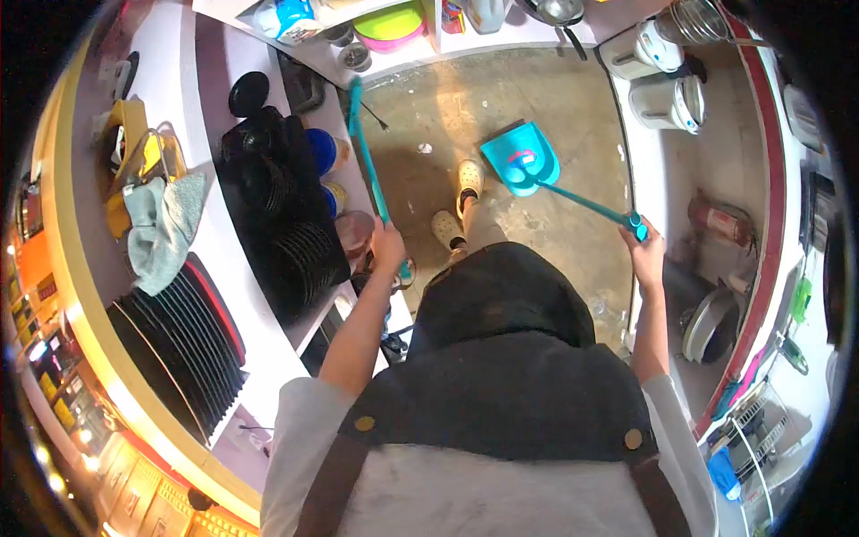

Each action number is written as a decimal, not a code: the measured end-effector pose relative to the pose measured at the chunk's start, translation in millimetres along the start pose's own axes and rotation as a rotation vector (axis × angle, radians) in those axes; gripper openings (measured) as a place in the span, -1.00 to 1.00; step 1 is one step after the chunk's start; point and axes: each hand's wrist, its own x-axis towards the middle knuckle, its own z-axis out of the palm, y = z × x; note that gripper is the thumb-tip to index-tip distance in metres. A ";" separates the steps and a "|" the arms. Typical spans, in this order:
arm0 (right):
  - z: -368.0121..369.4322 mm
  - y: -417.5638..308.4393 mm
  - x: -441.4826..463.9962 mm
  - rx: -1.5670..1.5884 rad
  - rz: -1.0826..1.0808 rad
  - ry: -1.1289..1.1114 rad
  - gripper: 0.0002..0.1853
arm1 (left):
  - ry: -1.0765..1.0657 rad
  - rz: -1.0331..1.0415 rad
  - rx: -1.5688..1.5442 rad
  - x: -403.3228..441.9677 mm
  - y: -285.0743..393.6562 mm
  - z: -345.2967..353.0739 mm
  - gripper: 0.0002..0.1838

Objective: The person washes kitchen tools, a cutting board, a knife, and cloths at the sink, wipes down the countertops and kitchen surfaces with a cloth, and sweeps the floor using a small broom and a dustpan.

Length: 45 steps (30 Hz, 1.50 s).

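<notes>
My left hand (pixel 387 248) is wrapped around a long teal broom handle (pixel 368 159). It slants from beside my body to the foot of the left shelf; no bristles can be made out at its far end. In my right hand (pixel 646 253) is the top of the handle of a teal long-handled dustpan (pixel 531 143). The dustpan's tray is low over the floor, ahead and right of my feet; whether it touches the floor I cannot tell. Its mouth faces away from me, and a small pinkish-white patch shows inside.
Black trays (pixel 183 345) and stacked black dishes (pixel 268 170) fill the left shelves, with a grey cloth (pixel 161 228) above. White appliances (pixel 667 103) line the right ledge, above a fire extinguisher (pixel 720 219). A low shelf with bowls (pixel 391 22) closes off the front of the concrete floor (pixel 420 107).
</notes>
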 end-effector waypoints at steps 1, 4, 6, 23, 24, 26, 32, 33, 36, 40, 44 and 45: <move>-4.2 1.2 -5.0 -0.017 0.000 -0.004 -0.78 | 0.010 -0.004 0.052 21.3 -3.4 14.0 -0.62; -20.6 2.1 -24.7 -0.118 -0.093 -0.014 -0.74 | -0.160 -0.173 -0.048 87.0 24.1 23.3 -0.67; -29.5 10.4 -33.2 -0.122 -0.078 -0.030 -0.75 | -0.168 -0.340 -0.266 90.8 63.2 11.5 -0.69; -75.8 75.2 23.1 -0.289 -0.184 -0.247 -0.76 | -0.314 0.132 0.472 13.1 26.3 33.8 -0.77; -77.4 81.1 20.0 -0.279 -0.190 -0.254 -0.76 | -0.321 -0.053 0.252 35.2 47.5 41.2 -0.79; -82.6 90.8 22.2 -0.259 -0.219 -0.255 -0.77 | -0.115 -0.676 -0.691 74.0 72.6 68.5 -0.85; -88.1 110.7 30.1 -0.279 -0.252 -0.260 -0.76 | -0.139 0.388 0.829 89.3 97.7 104.0 -0.82; -88.2 112.4 34.1 -0.292 -0.259 -0.253 -0.76 | -0.269 0.472 0.932 71.5 108.0 100.7 -0.79; -83.7 124.0 42.8 -0.280 -0.256 -0.226 -0.75 | -0.101 0.096 0.308 8.1 88.0 98.9 -0.67; -79.1 133.0 47.2 -0.285 -0.274 -0.211 -0.75 | -0.166 -0.204 -0.126 -64.6 92.3 48.2 -0.68; -75.1 132.3 44.9 -0.272 -0.251 -0.221 -0.74 | -0.008 -0.065 -0.032 5.2 52.9 113.8 -0.77; -74.7 131.1 43.8 -0.266 -0.254 -0.219 -0.74 | -0.092 0.071 0.255 34.5 58.7 117.2 -0.78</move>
